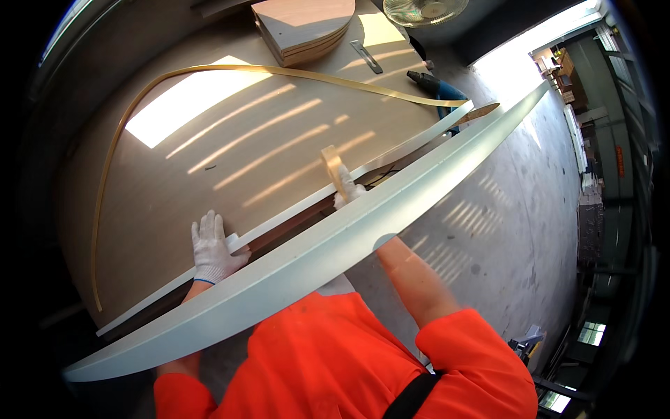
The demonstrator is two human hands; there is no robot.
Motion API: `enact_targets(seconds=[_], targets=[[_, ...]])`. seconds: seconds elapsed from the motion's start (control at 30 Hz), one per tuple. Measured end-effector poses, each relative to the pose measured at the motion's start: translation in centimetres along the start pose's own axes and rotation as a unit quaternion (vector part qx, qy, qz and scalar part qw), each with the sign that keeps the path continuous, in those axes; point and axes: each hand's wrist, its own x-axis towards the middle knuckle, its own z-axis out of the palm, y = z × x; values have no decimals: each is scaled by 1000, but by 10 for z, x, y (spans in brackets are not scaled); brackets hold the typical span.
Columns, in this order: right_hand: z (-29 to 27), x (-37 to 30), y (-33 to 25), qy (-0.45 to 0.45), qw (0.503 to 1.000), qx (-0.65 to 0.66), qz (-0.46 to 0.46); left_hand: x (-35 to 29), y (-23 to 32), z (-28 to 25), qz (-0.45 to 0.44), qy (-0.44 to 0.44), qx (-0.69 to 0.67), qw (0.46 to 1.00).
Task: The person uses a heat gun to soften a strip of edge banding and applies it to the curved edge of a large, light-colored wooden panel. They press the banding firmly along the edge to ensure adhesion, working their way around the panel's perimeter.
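Observation:
A long, pale, curved panel [314, 258] crosses in front of me, with my arms passing beneath it. Beyond it, my left hand [213, 255], in a white knitted glove, lies with fingers stretched out on the wooden tabletop [167, 216]. Its thumb side is by a small white piece [237, 243] at a long white strip [293, 213]. My right hand [349, 190], gloved too, is closed around a narrow tan piece [333, 166] that stands up beside the white strip. The panel hides part of that hand and wrist, and the piece's exact kind is unclear.
A thin golden band [209, 68] loops across the tabletop. At the back lie a stack of curved wooden boards [303, 31] and a flat metal tool [366, 57]. A blue heat gun [447, 91] sits at the right edge, near a fan [426, 8]. Concrete floor [516, 230] spreads right.

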Motion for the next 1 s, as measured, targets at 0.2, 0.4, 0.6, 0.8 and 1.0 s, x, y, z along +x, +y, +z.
enact_targets(seconds=[0.2,0.4,0.6,0.8,1.0], targets=[[-62,53,-14,132,991,-4,-24,52,-28,-9,9,88,20,996],[15,-1,-60,9,983,183,-15,22,0,4,5,58,-3,998],[155,-45,-161,73,972,39,-218,23,29,-51,-58,-98,-67,991],[17,3,8,161,984,-60,-47,8,25,-40,-65,-34,-111,991],[37,0,-1,133,991,1,-26,3,20,-34,-67,-31,-122,990]])
